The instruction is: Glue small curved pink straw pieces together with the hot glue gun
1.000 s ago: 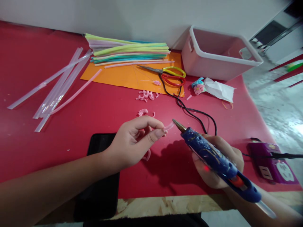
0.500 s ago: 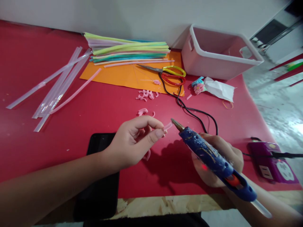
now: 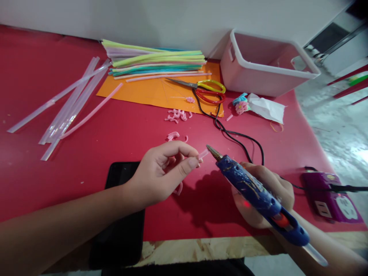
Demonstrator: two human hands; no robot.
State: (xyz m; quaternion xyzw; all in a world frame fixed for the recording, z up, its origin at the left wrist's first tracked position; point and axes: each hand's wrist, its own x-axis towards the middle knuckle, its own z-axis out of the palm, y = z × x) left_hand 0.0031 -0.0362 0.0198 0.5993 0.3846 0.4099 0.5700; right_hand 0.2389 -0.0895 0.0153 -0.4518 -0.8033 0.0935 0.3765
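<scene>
My left hand (image 3: pixel 162 172) pinches a short pink straw piece (image 3: pixel 203 153) between thumb and forefinger, held just above the red table (image 3: pixel 86 145). My right hand (image 3: pixel 266 195) is wrapped around a blue hot glue gun (image 3: pixel 255 193). The gun's brass nozzle (image 3: pixel 212 152) touches or nearly touches the free end of the straw piece. A clear glue stick pokes out of the gun's back end at the lower right. Small curled pink straw bits (image 3: pixel 178 115) lie on the table beyond my left hand.
Colourful straws (image 3: pixel 155 61) lie on an orange sheet (image 3: pixel 155 94) with yellow-and-red scissors (image 3: pixel 205 90). Clear glue sticks (image 3: pixel 69 103) lie at left. A white bin (image 3: pixel 267 65), crumpled paper (image 3: pixel 266 108), a small pink flower (image 3: pixel 240 107), a purple power strip (image 3: pixel 330 197) and a black phone (image 3: pixel 122 230) surround me.
The glue gun has shifted slightly left, bringing its nozzle closer to the pink straw piece. My left hand has stayed almost still.
</scene>
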